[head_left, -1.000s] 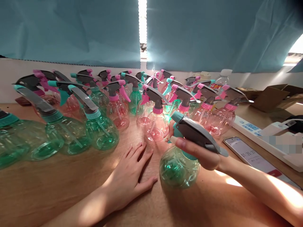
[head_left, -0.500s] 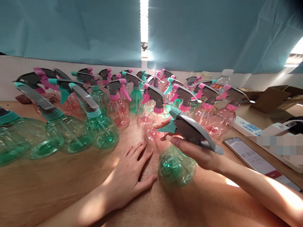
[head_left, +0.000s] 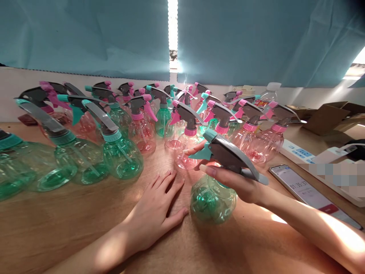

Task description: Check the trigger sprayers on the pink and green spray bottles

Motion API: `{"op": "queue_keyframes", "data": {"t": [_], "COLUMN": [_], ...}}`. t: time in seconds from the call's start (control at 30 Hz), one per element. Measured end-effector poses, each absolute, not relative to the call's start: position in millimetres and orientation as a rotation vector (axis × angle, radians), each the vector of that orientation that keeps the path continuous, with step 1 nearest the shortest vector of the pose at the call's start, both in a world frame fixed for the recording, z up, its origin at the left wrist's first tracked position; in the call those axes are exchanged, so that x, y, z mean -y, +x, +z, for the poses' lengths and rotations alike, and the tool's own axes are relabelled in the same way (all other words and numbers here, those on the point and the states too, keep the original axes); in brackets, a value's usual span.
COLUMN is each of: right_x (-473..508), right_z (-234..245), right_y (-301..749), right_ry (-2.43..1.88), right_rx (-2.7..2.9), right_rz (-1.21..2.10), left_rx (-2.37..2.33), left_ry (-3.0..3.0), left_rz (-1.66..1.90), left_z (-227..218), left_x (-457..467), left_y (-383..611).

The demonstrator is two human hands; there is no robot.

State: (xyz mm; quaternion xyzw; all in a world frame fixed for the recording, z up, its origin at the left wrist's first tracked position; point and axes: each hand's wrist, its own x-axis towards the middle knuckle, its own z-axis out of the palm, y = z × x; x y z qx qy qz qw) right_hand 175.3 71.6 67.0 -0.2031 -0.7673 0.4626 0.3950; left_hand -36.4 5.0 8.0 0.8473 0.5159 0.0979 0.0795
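My right hand (head_left: 230, 178) is wrapped round the neck of a green spray bottle (head_left: 212, 201) with a grey and teal trigger head (head_left: 226, 152). The bottle leans a little, its nozzle pointing away to the left; whether its base touches the table I cannot tell. My left hand (head_left: 159, 201) lies flat on the wooden table (head_left: 94, 228), fingers apart, beside the bottle and holding nothing. A green spray bottle (head_left: 122, 158) stands beyond the left hand, and a pink spray bottle (head_left: 188, 154) stands just behind the right hand's fingertips.
Several more spray bottles, such as a pink one (head_left: 142, 135), stand across the back and left. At the right lie a phone (head_left: 302, 188) showing a timer, a power strip (head_left: 298, 150) with a plug, and an open cardboard box (head_left: 327, 118). Blue cloth (head_left: 114, 38) hangs behind.
Almost nothing differs. The view has shifted very slightly; both hands and the held spray bottle keep their places.
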Motion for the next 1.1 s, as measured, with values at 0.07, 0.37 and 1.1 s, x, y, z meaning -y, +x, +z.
{"op": "queue_keyframes", "data": {"t": [0.07,0.37,1.1], "right_x": [-71.4,-70.6,-73.0], "right_z": [67.2,68.9,67.2], "right_y": [176.0,175.2,175.7], "right_ry": [-0.518,-0.514,-0.52], "right_rx": [1.949,1.939,1.947], "right_rz": [1.167,1.133,1.142], "left_rx": [-1.55,-1.545,-1.559], "left_ry": [2.536,2.537,2.561], "left_rz": [0.283,0.31,0.288], "left_z": [8.1,4.9,4.5], "left_x": [-5.1,-4.5,-4.1], "left_y": [-36.3,-37.9,-37.2]}}
